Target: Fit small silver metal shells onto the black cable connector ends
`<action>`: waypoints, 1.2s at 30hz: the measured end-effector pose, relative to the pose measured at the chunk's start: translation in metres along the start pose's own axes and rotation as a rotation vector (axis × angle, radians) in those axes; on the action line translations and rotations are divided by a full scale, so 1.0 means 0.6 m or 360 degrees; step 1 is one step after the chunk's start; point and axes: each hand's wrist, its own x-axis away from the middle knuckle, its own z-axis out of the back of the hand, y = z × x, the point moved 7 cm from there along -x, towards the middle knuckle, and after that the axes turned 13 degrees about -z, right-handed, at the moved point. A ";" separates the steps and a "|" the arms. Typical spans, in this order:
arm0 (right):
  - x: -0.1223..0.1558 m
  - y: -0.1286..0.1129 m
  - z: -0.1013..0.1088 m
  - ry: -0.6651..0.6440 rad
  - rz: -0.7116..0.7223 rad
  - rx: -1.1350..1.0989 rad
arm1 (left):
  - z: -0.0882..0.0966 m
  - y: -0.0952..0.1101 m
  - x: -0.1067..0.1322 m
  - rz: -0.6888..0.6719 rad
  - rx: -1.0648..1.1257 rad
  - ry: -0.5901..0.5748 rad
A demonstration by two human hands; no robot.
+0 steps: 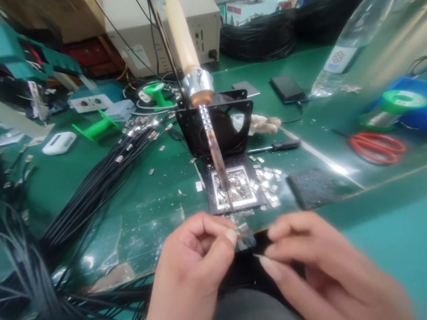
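Note:
My left hand (pixel 198 261) is closed in a pinch near the table's front edge, just below the tip of a soldering iron (pixel 216 155). What its fingertips hold is too small and blurred to name. To the right, my right hand (pixel 315 260) has thumb and fingers apart, and I see nothing clearly held in it. The iron has a wooden handle and points down, propped over a black fan (pixel 216 130). Beneath its tip lies a white-framed tray (pixel 254 196) filled with small metal connectors. More loose connectors (pixel 269 177) are scattered beside it.
A thick bundle of black cables (pixel 100 190) with metal ends runs along the left. Toward the right are a screwdriver (pixel 285 146), a dark pad (pixel 311 187), red-handled scissors (pixel 377 146), a green solder spool (pixel 392 107) and a plastic bottle (pixel 355 33). A beige machine (pixel 164 30) stands behind.

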 end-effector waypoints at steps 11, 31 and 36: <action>-0.035 -0.034 -0.017 0.0268 0.0393 0.0145 | -0.003 0.010 -0.011 -0.0093 -0.0060 0.0026; -0.046 -0.042 -0.025 0.0344 0.0432 0.0167 | -0.007 0.021 -0.025 -0.0149 -0.0108 0.0034; -0.049 -0.044 -0.026 0.0371 0.0435 0.0160 | -0.007 0.022 -0.023 -0.0137 -0.0115 0.0034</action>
